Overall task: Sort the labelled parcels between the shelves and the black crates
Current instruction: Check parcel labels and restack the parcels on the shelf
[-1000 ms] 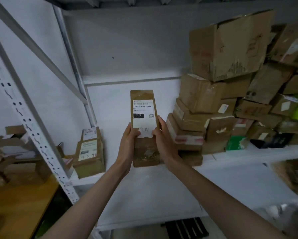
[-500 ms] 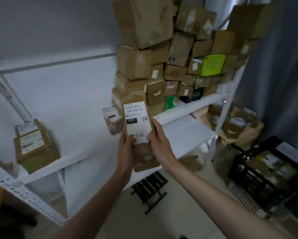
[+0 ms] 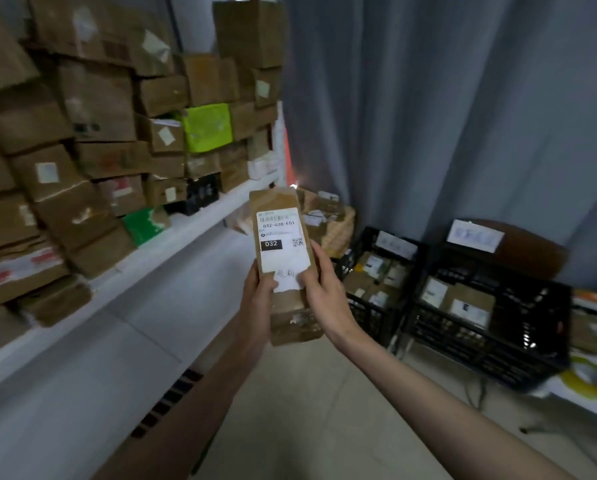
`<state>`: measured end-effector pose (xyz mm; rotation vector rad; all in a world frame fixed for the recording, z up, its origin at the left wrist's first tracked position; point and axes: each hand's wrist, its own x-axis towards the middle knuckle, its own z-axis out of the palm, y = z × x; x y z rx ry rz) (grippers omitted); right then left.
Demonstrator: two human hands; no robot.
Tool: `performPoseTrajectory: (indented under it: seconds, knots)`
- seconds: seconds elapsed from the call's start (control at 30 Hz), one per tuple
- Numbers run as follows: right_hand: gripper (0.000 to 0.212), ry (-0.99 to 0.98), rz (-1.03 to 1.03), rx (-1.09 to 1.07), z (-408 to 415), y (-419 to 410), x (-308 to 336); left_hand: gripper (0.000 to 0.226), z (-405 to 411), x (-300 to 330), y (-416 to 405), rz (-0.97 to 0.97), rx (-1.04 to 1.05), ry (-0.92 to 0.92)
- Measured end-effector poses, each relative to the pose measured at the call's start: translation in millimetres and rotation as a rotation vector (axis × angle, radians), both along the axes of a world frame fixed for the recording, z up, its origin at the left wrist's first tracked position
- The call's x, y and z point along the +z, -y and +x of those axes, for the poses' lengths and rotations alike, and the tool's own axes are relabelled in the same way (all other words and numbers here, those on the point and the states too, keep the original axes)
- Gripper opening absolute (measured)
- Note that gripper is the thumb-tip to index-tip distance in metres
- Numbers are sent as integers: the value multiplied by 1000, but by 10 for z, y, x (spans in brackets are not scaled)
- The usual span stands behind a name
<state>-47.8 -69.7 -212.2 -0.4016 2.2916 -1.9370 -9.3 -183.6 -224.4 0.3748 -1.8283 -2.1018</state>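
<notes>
Parcel [image 3: 282, 258], a narrow brown carton, was held upright in mid-air between both hands, above the floor and in front of the shelving. Its white label [image 3: 280, 242] was turned toward the camera and read 032-038-E01, with 032 in a black block. The left hand [image 3: 258, 299] was wrapped round the carton's left edge, its thumb laid across the lower part of the label. The right hand [image 3: 323, 289] was closed round the right edge, its thumb pressed on the label's lower corner. The lower end of the carton was seen below both hands. To the left, a white shelf [image 3: 200, 226] was stacked with brown boxes [image 3: 93, 109] and one bright green box [image 3: 207, 126]. To the right, on the floor, two black crates [image 3: 491, 344] holding labelled parcels were set before a grey curtain [image 3: 463, 116], well apart from the held carton.
</notes>
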Motion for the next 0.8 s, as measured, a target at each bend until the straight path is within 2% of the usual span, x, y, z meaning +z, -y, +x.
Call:
performPoseTrajectory:
  seconds: [0.13, 0.27, 0.37, 0.57, 0.8]
  knots:
    - [57, 23, 13, -88, -440, -671, -175, 57, -534, -149, -623, -12, -117, 71]
    - [68, 79, 17, -156, -715, -1120, -331, 45, -887, -250, -1078, -63, -169, 89]
    - [71, 107, 12, -205, -932, -1384, -401, 51, -1184, -337, -1308, -100, -238, 127]
    - [68, 129, 11, -289, -1492, -1679, -587, 60, -1861, -485, -1568, -72, -364, 199]
    - [65, 164, -3, -417, -2395, -1863, -821, 56, -2923, -693, -1743, -102, -486, 278]
